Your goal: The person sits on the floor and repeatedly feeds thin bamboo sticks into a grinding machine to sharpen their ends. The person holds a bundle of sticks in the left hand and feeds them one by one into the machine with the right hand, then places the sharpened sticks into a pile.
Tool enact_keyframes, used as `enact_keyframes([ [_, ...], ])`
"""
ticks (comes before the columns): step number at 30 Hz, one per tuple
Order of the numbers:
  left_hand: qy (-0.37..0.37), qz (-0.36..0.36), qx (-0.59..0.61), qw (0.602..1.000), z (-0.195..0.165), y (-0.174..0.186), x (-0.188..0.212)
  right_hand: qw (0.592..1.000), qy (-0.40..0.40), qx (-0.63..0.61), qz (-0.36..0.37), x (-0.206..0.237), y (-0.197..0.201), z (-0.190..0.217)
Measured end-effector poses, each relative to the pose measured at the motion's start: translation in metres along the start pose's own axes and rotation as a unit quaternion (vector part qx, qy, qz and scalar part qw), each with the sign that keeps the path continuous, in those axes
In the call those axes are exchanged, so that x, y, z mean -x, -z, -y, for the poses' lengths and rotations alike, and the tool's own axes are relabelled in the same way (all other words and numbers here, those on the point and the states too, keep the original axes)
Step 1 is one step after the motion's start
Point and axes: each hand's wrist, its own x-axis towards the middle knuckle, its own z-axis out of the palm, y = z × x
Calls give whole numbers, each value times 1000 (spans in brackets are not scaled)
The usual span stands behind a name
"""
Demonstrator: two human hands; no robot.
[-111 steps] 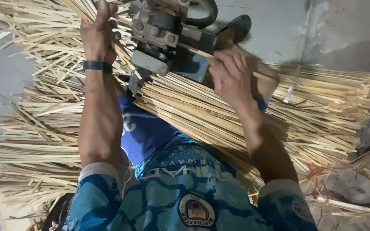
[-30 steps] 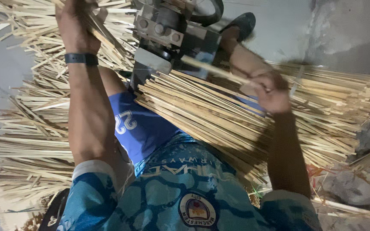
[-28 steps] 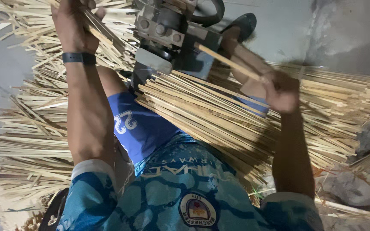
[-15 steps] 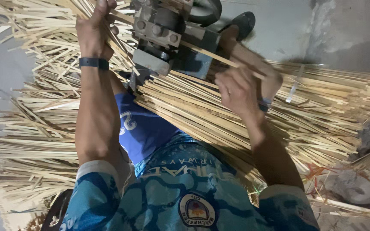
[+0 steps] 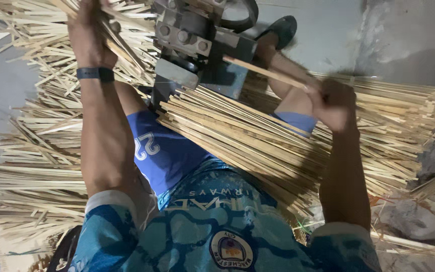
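One thin bamboo strip (image 5: 268, 74) pinched in the right hand (image 5: 334, 103), far end fed into the grey metal machine (image 5: 197, 45). Left hand (image 5: 89, 38) closed around loose strips (image 5: 122, 43) beside it. Likely light, springy, splintery; best gripped near the end.

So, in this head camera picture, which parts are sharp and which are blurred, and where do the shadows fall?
Head view: the grey metal machine and the pale split bamboo strips on the lap are fairly sharp; the right hand, gripping one thin strip, looks motion-smeared; the left hand is partly cut off by the top edge; dark shadow lies under the bundle, near the blue patterned shirt.
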Motion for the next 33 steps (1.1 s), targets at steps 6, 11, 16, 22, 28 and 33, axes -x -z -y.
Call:
enact_keyframes([
  [6, -3, -58, -30, 998, -4, 1, -4, 994, 70, -5, -89, -38, -32, 79],
  [11, -25, 17, -66, 997, 6, -20, 10, 996, 76, -37, -18, -14, -55, 91],
  [16, -8, 41, -48, 998, 11, -35, 12, 971, -57, -151, 174, 13, -70, 62],
  [22, 10, 33, -38, 999, 11, -27, 11, 961, -118, -185, 170, 29, -54, 4],
  [28, -8, -24, 26, 999, -4, -3, -6, 993, 92, 4, -73, -6, -34, -10],
  [33, -4, -52, -78, 996, 2, -10, 0, 996, 84, -30, -22, -37, -59, 60],
])
